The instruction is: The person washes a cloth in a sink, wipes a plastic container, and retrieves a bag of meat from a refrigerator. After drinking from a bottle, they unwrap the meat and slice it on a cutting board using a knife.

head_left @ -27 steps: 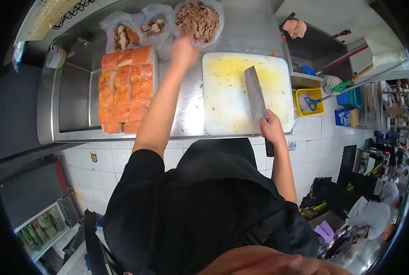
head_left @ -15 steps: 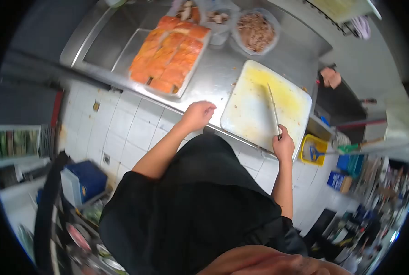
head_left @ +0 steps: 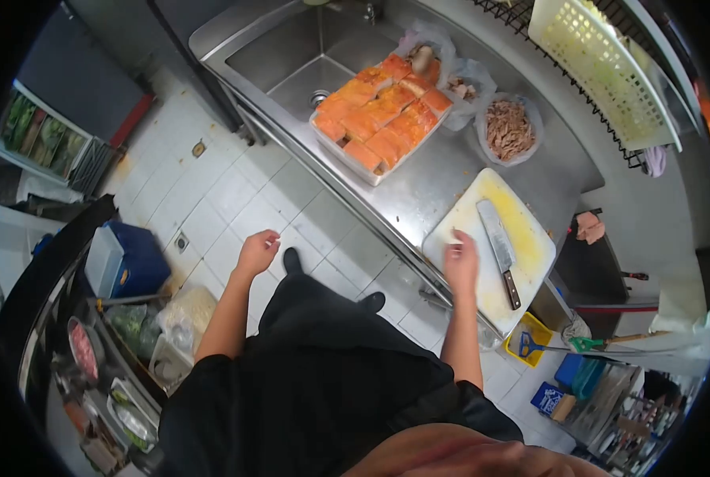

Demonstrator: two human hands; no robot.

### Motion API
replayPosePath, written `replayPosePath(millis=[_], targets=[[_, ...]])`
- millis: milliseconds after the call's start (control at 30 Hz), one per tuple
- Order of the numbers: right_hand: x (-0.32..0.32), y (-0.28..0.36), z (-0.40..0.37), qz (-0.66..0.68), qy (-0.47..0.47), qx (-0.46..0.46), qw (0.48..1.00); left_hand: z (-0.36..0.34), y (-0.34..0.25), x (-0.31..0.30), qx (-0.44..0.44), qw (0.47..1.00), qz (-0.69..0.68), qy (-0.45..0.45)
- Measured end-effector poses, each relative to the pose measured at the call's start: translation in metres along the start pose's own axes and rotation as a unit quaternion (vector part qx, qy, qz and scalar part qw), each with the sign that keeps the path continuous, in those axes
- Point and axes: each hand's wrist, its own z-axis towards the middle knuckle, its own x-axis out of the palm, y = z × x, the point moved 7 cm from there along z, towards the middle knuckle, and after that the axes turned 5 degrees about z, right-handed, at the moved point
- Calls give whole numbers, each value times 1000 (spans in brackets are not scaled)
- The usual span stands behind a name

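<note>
A knife [head_left: 496, 242] with a broad blade and dark handle lies flat on the white cutting board [head_left: 494, 306], which is stained yellow. Over the board's left edge hangs my right hand [head_left: 460, 262], apart from the knife, its fingers loosely bent and nothing visible in them. My left hand [head_left: 258, 254] is in the air above the tiled floor, fingers half curled and holding nothing I can see. A tray of orange-brown slabs [head_left: 383, 115], cut in blocks, rests on the steel counter beside the sink.
A bag of shredded brown food [head_left: 512, 131] stands behind the board, with other plastic bags [head_left: 466, 87] near the tray. The sink [head_left: 287, 67] is at the counter's far left. A perforated basket [head_left: 601, 67] sits on a rack at upper right. A blue cooler [head_left: 128, 258] stands on the floor.
The knife has left my right hand and lies on the board. Both hands have drawn back from where they were, and my body and view have turned to the left.
</note>
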Motion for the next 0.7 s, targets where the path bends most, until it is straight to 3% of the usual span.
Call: replayPosePath(millis=[100, 200, 267, 367, 500, 567, 633, 700], targets=[[107, 66, -7, 54, 166, 18, 985, 15, 68, 8, 8, 1000, 23, 5], [215, 142, -21, 3, 287, -129, 949, 15, 115, -22, -14, 998, -45, 43], [278, 192, -26, 8, 310, -155, 938, 10, 171, -56, -35, 998, -49, -6], [363, 238, -50, -32, 456, -194, 868, -8, 268, -103, -109, 990, -67, -59], [426, 262, -29, -18, 475, -221, 852, 5, 342, -164, -167, 965, -120, -161], [426, 280, 19, 22, 472, -129, 872, 35, 342, -185, -177, 956, -172, -160], [427, 285, 84, 54, 425, -104, 898, 77, 324, -197, -177, 944, -231, -153], [418, 293, 163, 175, 302, -165, 922, 125, 297, -205, -147, 948, -246, -138]])
